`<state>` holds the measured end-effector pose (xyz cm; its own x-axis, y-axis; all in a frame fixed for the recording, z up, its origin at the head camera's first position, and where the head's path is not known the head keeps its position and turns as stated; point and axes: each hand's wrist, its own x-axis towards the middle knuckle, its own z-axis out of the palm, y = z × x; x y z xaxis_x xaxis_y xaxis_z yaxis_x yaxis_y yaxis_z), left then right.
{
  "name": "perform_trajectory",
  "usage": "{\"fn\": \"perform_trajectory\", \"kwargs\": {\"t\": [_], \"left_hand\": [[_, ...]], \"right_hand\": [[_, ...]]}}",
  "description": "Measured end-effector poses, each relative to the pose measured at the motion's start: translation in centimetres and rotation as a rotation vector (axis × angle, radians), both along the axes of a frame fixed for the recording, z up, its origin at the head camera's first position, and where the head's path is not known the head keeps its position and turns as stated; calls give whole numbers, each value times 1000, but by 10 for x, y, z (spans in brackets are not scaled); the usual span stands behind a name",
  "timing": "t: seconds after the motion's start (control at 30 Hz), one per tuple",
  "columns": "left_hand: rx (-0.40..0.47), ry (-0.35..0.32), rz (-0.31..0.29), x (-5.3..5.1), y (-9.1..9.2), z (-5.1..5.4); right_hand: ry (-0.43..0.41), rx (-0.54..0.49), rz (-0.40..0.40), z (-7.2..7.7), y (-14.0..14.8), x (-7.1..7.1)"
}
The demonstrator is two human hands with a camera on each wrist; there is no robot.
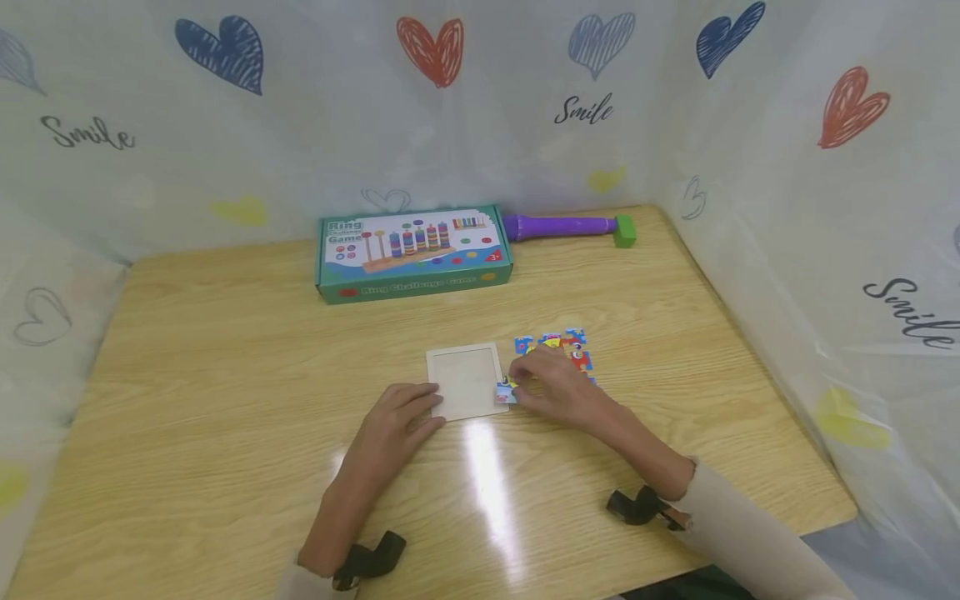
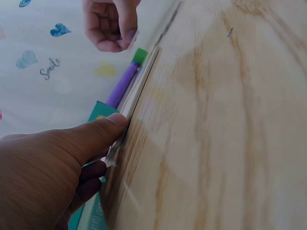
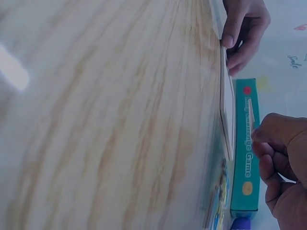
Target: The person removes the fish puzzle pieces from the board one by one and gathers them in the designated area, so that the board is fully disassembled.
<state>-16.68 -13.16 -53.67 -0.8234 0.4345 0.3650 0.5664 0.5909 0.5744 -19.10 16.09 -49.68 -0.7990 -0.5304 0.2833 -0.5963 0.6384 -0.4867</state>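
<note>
A shallow wooden puzzle tray (image 1: 465, 382) with a raised rim lies bare on the table. Its lower left corner is held by my left hand (image 1: 393, 427), thumb at the near side and fingers along the left edge; the left wrist view shows the thumb against the tray's edge (image 2: 144, 82). Between thumb and fingers my right hand (image 1: 562, 390) pinches a light-blue puzzle piece (image 1: 506, 393) over the tray's right rim. Seen edge-on in the right wrist view, that piece (image 3: 251, 115) is thin and raised. More colourful jigsaw pieces (image 1: 576, 342) lie right of the tray, partly hidden under the right hand.
A green Ring Challenge Game box (image 1: 412, 254) stands at the back of the table. Right of it lie a purple stick-like object (image 1: 562, 227) and a green block (image 1: 624, 232). A curtain printed with hearts (image 1: 480, 125) encloses the back and sides.
</note>
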Motion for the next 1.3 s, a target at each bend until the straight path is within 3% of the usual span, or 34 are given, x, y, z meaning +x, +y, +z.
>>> {"fn": "perform_trajectory", "kwargs": {"t": [0.37, 1.3], "left_hand": [[5, -8, 8, 1, -3, -1], [17, -15, -5, 2, -5, 1]], "right_hand": [[78, -8, 11, -5, 9, 1], [84, -21, 26, -15, 23, 2]]}}
